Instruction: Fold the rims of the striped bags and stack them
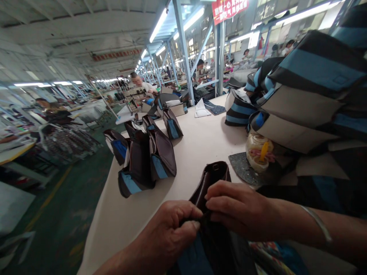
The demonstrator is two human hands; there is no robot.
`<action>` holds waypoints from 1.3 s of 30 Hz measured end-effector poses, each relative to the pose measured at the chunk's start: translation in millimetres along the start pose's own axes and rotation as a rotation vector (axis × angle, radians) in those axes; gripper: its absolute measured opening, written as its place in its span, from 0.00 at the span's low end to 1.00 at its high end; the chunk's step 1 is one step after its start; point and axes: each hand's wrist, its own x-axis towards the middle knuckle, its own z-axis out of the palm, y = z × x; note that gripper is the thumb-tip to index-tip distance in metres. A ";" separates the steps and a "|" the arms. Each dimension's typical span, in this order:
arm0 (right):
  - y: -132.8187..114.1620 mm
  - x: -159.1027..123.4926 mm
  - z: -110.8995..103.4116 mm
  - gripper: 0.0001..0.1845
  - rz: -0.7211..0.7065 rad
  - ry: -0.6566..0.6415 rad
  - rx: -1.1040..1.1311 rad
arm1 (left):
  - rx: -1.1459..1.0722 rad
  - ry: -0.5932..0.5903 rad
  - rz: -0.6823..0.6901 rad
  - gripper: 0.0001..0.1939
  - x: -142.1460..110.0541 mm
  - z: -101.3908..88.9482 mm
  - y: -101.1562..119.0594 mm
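At the table's near edge I have an unfinished bag (202, 189) with glossy dark brown leather and black and blue fabric. My left hand (172, 229) pinches the edge of this bag between thumb and fingers. From the right, my right hand (241, 206) closes on the same edge, its fingertips close to the left ones. A silvery bangle (318, 223) circles the right wrist. What lies between the fingertips is too dark to make out, and the bag's lower part is cut off by the frame.
Several brown and blue bags (162, 152) stand on the pale table (200, 141) at the left. A round container (259, 151) sits on a dark grey pad (241, 168). Grey, black and blue bag pieces (309, 103) pile high at the right. A person (143, 84) sits farther back.
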 end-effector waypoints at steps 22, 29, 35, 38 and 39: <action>23.9 4.4 24.6 0.09 0.350 0.007 0.498 | -0.225 -0.038 -0.131 0.15 6.1 2.8 -27.0; 9.6 -9.2 28.2 0.07 -0.002 0.040 0.134 | -0.248 -0.079 -0.142 0.16 9.7 0.1 -28.0; 4.7 -2.8 21.7 0.10 -0.006 -0.142 0.014 | -0.181 -0.052 -0.096 0.15 8.0 0.4 -22.3; -2.2 5.3 13.7 0.10 -0.039 -0.290 -0.179 | -0.169 -0.042 -0.089 0.13 8.6 2.4 -21.9; -5.2 7.9 12.2 0.11 -0.062 -0.325 -0.259 | -0.171 -0.046 -0.086 0.13 8.9 3.1 -22.2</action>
